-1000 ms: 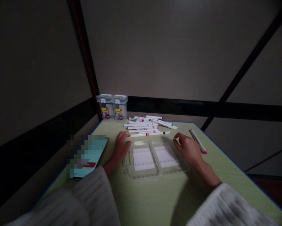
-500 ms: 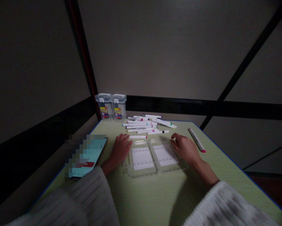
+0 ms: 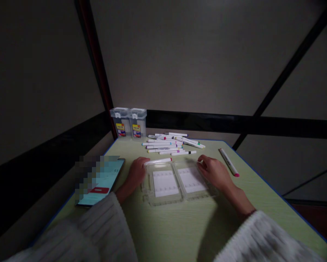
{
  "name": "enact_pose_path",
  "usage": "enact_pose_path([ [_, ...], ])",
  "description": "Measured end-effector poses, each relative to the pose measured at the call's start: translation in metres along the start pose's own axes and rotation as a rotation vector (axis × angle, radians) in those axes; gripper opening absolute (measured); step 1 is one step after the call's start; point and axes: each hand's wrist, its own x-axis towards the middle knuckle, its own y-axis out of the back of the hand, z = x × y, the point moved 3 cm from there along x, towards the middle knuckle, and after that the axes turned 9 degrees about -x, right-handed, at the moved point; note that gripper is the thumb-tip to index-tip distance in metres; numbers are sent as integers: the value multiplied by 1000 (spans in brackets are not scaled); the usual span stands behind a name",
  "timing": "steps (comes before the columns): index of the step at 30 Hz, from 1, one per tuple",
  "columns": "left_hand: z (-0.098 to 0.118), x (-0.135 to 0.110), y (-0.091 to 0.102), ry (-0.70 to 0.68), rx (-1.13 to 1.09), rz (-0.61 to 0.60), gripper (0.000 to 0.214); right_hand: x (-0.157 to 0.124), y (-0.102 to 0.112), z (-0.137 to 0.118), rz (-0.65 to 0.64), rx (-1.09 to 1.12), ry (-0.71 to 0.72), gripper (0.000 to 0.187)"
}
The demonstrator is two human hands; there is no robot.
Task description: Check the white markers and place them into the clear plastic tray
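My left hand [image 3: 136, 173] is closed on a white marker with a red tip [image 3: 158, 161], held level just above the far left corner of an open clear plastic case [image 3: 180, 182] with two white inserts. My right hand [image 3: 214, 171] rests on the case's right half, fingers loosely curled, nothing visible in it. A heap of several white markers with coloured caps [image 3: 170, 143] lies beyond the case. A single marker with a pink tip [image 3: 228, 162] lies to the right of my right hand.
Two clear lidded marker boxes with yellow labels [image 3: 128, 123] stand at the table's far left corner. A phone with a lit screen [image 3: 99, 181] lies at the left edge. The green table [image 3: 174, 225] has a blue rim; black frame bars run behind it.
My left hand has taken the red-tipped marker from the near edge of the heap and drawn it back toward the case. My right hand has barely shifted.
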Motion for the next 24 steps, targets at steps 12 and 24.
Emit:
enact_pose_path([
  [12,3,0,7,49,72,-36,34,1,-2,1,-8,-16,14,17],
  [24,10,1,11,65,39,-41,35,0,-3,-2,-35,-22,37,16],
])
